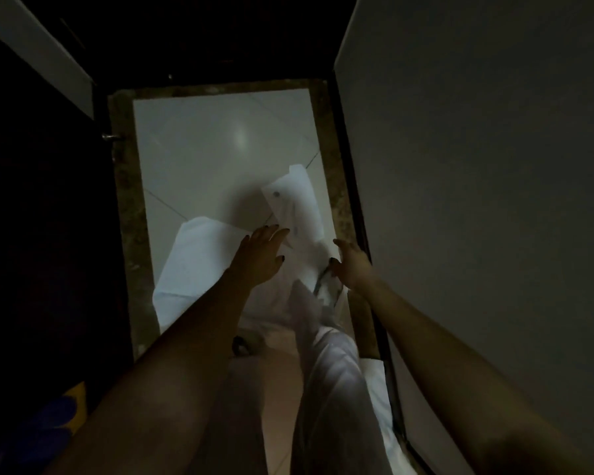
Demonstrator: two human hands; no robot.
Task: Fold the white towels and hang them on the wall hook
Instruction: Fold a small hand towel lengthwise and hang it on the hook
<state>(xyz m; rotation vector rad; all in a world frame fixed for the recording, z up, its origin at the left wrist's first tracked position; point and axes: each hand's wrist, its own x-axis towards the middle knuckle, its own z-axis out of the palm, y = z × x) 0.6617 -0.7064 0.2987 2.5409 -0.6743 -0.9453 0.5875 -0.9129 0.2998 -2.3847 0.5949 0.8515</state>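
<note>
Left hand [261, 257], fingers spread, grips nothing; of the right hand [352, 265] I cannot tell. One white towel [192, 262] lies on the tiled floor [203, 149] at the left hand's 9 o'clock, a second towel [295, 204] at 12. In this gloom a grab may snag one layer

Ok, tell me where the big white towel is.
In the head view the towel lies on the tiled floor, left of centre, with the left hand at its upper right corner.
</note>
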